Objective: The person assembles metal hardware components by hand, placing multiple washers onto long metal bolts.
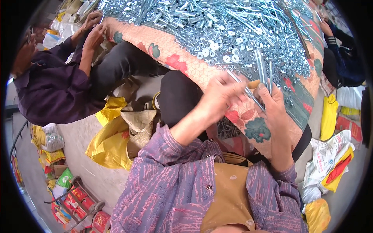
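My right hand [272, 100] is closed around several shiny metal rods, with the thumb pressed on them. Two of these, a thick metal rod [259, 64] and a thinner rod [271, 72], point away from me. A third, a slanted metal rod [254, 98], crosses between my hands. At this slanted rod is my left hand [221, 95], its fingers bent but smeared by motion, so their grip cannot be made out. A yellowish-brown patch [253, 84] shows between the hands. Just beyond, loose washers [235, 58] and other small metal parts lie heaped on the flowered cloth [210, 75].
Long bolts and rods [186, 15] cover the table's far part. A person in dark clothes [66, 85] works at the left; another person's sleeve [342, 50] shows at the right. Yellow sacks [110, 143] lie on the floor at left, white bags [326, 159] at right.
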Demonstrator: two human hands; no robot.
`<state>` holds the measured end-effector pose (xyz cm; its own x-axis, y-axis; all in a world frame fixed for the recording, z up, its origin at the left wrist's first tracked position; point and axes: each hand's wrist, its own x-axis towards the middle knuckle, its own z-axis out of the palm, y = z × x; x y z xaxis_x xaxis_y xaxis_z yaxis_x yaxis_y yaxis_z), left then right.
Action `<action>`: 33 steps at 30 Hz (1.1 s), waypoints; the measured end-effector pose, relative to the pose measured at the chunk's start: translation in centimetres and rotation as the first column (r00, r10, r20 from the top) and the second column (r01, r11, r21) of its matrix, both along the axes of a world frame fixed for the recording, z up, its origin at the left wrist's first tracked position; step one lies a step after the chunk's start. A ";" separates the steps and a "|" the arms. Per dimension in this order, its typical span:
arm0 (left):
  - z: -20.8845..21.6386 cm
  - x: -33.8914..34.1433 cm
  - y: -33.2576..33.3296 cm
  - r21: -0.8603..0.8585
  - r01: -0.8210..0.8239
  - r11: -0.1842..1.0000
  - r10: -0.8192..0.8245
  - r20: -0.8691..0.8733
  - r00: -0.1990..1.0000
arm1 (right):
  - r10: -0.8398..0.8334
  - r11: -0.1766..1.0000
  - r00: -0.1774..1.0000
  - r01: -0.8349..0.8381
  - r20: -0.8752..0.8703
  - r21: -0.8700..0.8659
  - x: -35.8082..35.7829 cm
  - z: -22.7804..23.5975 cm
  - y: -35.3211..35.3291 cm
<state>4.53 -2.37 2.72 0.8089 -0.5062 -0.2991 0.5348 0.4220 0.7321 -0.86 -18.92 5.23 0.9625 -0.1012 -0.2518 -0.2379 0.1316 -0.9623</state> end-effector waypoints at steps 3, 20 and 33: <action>0.7 -3.2 -1.9 0.109 0.144 0.984 -0.138 -0.060 0.989 | -0.142 0.978 0.984 0.156 0.109 -0.139 1.0 -0.6 0.9; 0.8 15.9 0.9 0.635 -0.770 0.061 -0.515 0.681 0.520 | -0.104 0.995 0.988 0.102 0.116 0.022 0.6 -0.4 0.8; 1.4 7.8 2.8 -0.070 0.062 0.996 -0.054 0.108 0.993 | -0.005 1.000 0.993 0.006 0.122 -0.008 0.5 0.3 0.7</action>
<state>12.33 0.41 4.11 0.8026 -0.5706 -0.1738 0.4812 0.4472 0.7539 -0.31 -18.17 5.52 0.9854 -0.1081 -0.1319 -0.1182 0.1240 -0.9852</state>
